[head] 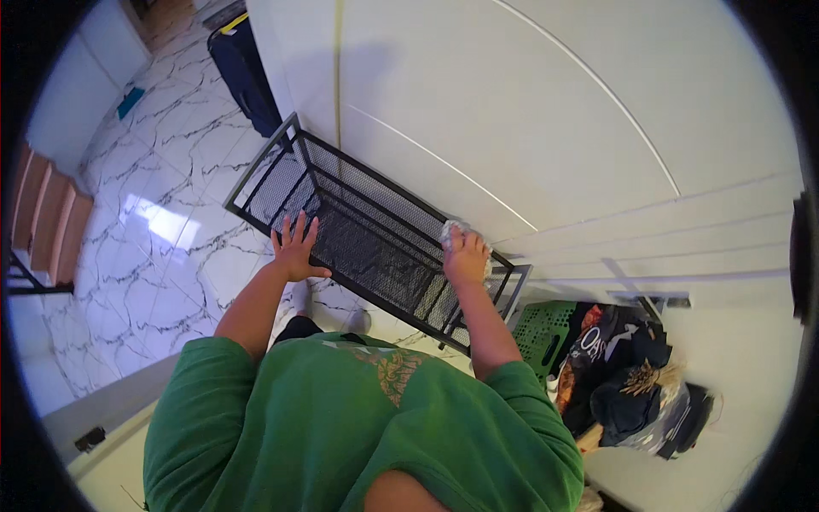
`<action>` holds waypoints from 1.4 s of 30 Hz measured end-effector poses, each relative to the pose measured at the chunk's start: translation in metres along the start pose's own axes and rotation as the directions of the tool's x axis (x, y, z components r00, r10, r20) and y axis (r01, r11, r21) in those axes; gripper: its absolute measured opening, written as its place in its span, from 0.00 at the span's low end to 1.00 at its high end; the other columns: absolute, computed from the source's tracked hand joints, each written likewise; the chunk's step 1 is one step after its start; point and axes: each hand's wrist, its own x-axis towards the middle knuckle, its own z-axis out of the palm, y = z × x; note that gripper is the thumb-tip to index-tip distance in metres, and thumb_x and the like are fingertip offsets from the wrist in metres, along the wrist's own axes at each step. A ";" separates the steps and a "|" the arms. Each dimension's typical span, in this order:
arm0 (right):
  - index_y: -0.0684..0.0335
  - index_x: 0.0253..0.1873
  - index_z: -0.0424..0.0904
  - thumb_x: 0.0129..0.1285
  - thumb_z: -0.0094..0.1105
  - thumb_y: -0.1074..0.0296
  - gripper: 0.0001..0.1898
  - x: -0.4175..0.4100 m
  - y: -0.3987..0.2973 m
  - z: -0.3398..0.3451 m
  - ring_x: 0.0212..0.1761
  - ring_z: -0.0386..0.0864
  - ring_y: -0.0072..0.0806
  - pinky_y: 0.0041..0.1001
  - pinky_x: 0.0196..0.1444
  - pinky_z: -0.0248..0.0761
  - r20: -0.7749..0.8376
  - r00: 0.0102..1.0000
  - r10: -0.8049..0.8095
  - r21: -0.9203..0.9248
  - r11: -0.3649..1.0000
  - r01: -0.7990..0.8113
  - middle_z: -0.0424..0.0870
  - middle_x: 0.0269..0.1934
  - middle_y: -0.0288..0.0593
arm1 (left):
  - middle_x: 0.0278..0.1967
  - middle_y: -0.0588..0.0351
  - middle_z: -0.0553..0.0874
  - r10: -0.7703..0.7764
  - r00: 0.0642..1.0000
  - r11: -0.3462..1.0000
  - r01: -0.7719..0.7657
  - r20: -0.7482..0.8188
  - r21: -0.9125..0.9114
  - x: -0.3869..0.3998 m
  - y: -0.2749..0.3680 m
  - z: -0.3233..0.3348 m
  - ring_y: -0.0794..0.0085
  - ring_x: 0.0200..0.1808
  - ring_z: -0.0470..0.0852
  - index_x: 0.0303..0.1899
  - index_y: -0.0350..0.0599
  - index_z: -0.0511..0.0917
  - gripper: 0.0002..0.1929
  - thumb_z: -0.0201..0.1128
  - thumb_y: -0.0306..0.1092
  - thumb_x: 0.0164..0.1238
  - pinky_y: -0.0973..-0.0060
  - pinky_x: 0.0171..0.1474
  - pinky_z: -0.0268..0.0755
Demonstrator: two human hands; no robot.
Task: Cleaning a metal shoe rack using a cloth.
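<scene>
A black metal mesh rack (377, 256) with lighter grey end frames stands before me, its long far side along a white wall. My left hand (297, 253) is over the rack's near rim towards its left end, fingers spread and holding nothing; whether it touches the rim I cannot tell. Towards the rack's right end, my right hand (466, 256) has its fingers over a crumpled whitish cloth (452, 229) at the far rim. Part of the cloth is hidden under the hand.
A green plastic basket (544, 329) and a pile of dark clothes (624, 384) lie to the right. A dark suitcase (243, 77) stands beyond the rack's left end. Wooden steps (51, 217) are at the far left, and a teal object (130, 102) lies on the marble-patterned floor (160, 166).
</scene>
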 end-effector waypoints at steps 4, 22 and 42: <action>0.62 0.57 0.66 0.53 0.52 0.62 0.25 -0.072 -0.051 -0.017 0.46 0.68 0.48 0.48 0.44 0.61 0.079 0.992 -0.094 0.063 0.994 0.089 0.71 0.44 0.52 | 0.69 0.50 0.29 -0.029 0.999 0.999 0.029 0.023 0.014 0.000 -0.004 0.000 0.48 0.69 0.23 0.69 0.59 0.32 0.62 0.65 0.69 0.35 0.41 0.63 0.21; 0.68 0.55 0.64 0.53 0.49 0.67 0.23 -0.112 -0.040 -0.029 0.46 0.68 0.46 0.42 0.43 0.68 0.223 0.917 0.332 0.008 0.940 -0.342 0.68 0.46 0.51 | 0.68 0.46 0.24 -0.056 0.995 0.991 0.046 0.077 0.127 0.007 0.000 0.000 0.42 0.68 0.22 0.67 0.56 0.26 0.64 0.66 0.67 0.37 0.38 0.62 0.24; 0.67 0.51 0.65 0.57 0.46 0.68 0.18 -0.107 -0.019 -0.048 0.47 0.71 0.50 0.39 0.42 0.73 0.361 0.766 0.532 -0.140 0.843 -0.519 0.69 0.44 0.58 | 0.68 0.47 0.25 -0.038 0.997 0.995 0.032 0.063 0.093 0.008 -0.006 0.002 0.43 0.68 0.22 0.68 0.58 0.27 0.63 0.62 0.71 0.37 0.38 0.62 0.23</action>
